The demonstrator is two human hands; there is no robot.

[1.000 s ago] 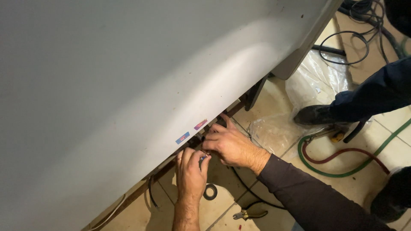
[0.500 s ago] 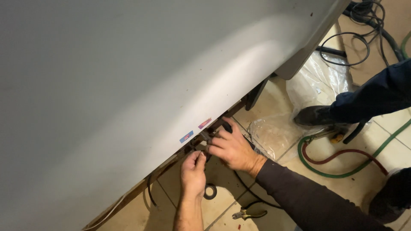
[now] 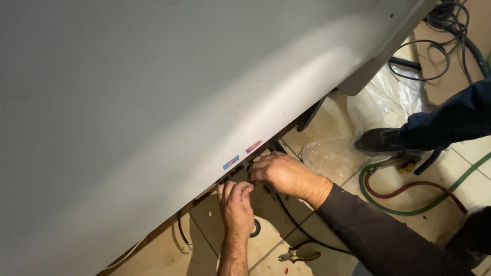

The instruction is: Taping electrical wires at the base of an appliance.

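Note:
A big white rounded appliance body (image 3: 169, 102) fills most of the view. At its lower edge, below a blue sticker (image 3: 230, 162) and a pink sticker (image 3: 253, 146), both my hands work on dark wiring. My left hand (image 3: 236, 207) reaches up from below, fingertips pinched at the edge. My right hand (image 3: 279, 174) comes in from the right in a dark sleeve, fingers curled around a small dark part under the edge. What each hand grips is mostly hidden by the fingers.
A black cable (image 3: 294, 225) runs over the beige tiled floor. A roll of black tape (image 3: 254, 228) and pliers (image 3: 296, 254) lie near my forearms. Clear plastic sheeting (image 3: 353, 143), a green hose (image 3: 409, 209) and another person's dark shoe (image 3: 378, 140) are at right.
My left hand has shifted slightly down and left, away from my right hand. My right hand stays at the lower edge near the stickers.

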